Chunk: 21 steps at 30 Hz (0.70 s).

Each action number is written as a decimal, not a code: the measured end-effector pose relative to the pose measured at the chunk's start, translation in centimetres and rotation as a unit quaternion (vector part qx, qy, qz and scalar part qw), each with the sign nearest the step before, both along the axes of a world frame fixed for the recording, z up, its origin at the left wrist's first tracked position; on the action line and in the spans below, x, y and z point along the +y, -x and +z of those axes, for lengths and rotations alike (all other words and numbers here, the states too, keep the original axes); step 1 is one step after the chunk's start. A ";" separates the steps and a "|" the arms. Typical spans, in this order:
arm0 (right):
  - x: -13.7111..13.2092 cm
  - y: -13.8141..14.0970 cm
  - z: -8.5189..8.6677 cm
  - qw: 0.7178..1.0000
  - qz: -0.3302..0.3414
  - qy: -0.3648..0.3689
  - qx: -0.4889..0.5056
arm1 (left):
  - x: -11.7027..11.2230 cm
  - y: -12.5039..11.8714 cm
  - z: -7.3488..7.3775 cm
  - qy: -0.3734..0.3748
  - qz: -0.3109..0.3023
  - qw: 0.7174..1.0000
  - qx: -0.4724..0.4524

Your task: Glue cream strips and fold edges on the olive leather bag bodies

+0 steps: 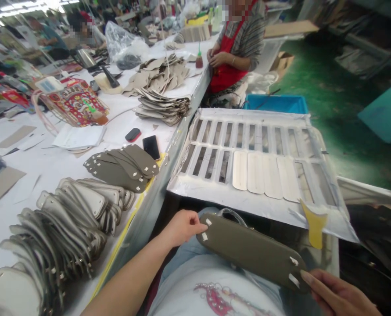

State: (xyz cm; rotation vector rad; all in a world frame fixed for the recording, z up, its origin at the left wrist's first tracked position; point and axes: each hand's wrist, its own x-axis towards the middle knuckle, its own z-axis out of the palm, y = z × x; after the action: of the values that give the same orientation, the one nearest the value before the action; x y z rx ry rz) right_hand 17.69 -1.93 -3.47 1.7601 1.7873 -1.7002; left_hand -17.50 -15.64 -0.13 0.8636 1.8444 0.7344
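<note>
Your left hand (182, 228) and your right hand (338, 294) both grasp a long olive leather panel (252, 252), one hand at each end, near its white tabs. You hold this panel over your lap, just in front of a foil-covered rack (215, 199). A yellow scraper (314, 224) lies on the rack's corner, and pale panels (264, 175) lie in a row on it. More olive panels (116, 169) lie in a stack on the white table (34, 175) at your left.

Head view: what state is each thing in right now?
Left hand, gripping the olive panel's end
Olive panel, held above the lap, white tabs at both ends
Right hand, fingertips at the panel's other end
Slotted frame, cream pieces in lower row, other slots open
Yellow scraper, lying on frame's corner
Phone, flat on table, screen dark
</note>
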 end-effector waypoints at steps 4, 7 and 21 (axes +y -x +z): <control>-0.7 1.8 3.6 0.999 -0.022 -0.023 0.025 | -0.1 -1.0 0.3 -0.034 -0.064 0.989 0.132; -0.4 2.1 4.0 0.998 -0.047 -0.032 0.028 | -0.1 -0.6 -0.2 -0.021 -0.094 0.969 0.226; -0.4 -0.1 2.4 0.991 -0.084 -0.022 0.100 | 8.4 -16.3 -1.1 -0.225 -0.439 0.813 0.308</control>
State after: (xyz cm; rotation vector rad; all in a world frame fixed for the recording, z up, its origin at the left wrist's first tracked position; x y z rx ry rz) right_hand 17.83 -2.28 -1.04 1.8638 1.8106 -1.9830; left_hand -1.20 -7.21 -1.22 2.2755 1.4927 0.2757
